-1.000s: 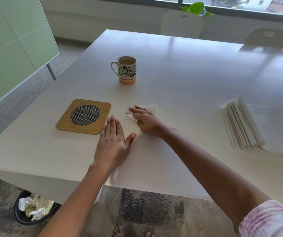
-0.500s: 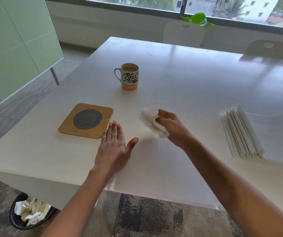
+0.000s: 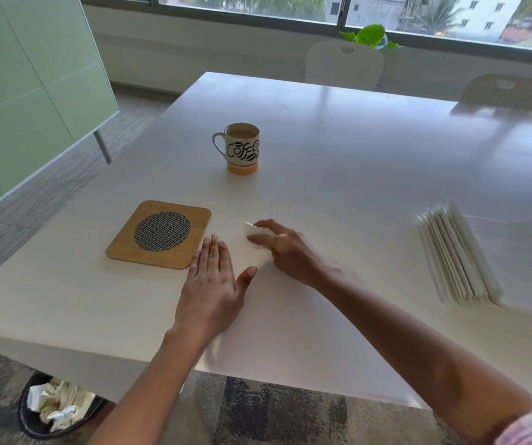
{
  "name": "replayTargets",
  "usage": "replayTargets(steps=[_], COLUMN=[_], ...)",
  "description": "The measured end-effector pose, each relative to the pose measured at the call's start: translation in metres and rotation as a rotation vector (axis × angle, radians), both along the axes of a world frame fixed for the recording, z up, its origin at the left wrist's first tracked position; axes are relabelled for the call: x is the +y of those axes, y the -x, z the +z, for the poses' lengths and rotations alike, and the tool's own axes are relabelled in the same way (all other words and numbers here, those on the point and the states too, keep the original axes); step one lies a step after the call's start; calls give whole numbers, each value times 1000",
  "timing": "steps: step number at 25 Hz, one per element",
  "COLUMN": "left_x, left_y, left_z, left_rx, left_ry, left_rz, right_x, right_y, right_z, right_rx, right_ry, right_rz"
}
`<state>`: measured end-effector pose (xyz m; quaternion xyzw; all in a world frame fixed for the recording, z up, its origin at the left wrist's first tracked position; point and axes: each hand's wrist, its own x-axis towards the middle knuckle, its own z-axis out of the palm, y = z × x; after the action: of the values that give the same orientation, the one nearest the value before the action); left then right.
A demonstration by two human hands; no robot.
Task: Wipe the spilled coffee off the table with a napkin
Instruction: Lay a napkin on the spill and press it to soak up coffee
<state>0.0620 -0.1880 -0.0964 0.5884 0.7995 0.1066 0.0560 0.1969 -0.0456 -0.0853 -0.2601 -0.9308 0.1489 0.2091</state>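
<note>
Beneath the wide window, on the smooth pale desk (image 3: 322,194), my left hand (image 3: 211,284) lies flat with its fingers straight, holding nothing, while my right hand (image 3: 287,252) pinches the crumpled napkin (image 3: 253,234) down just beside the wooden trivet (image 3: 160,234), a light, soft, easily torn wad best gripped bunched, I judge.

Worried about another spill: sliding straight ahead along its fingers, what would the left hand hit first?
Likely the wooden trivet: its edge lies beside the left hand; past that, the coffee mug.
</note>
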Motion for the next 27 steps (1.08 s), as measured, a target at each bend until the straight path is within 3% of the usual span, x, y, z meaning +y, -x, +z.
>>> replayTargets(steps=[3,7,10,14,22,27], left_x=[0,2,0,1,-2,-2], left_y=[0,0,-1,-1,-1,-1], left_z=[-2,-3,-2,-1,-5,-5], left_rx=[14,24,39,34,43,34], left_ry=[-10,-7,1,6,11,-4], left_rz=[7,7,3,11,5,3], right_x=[5,-18,-30,-10,83,65], right_y=[-2,-2,-16,-12,-22,-66], right_z=[1,1,1,3,1,-8], right_rx=[-119,-132,-126,-168,-210,-164], right_ry=[-11,63,24,10,55,95], right_rz=[-11,46,177,198,-118,-286])
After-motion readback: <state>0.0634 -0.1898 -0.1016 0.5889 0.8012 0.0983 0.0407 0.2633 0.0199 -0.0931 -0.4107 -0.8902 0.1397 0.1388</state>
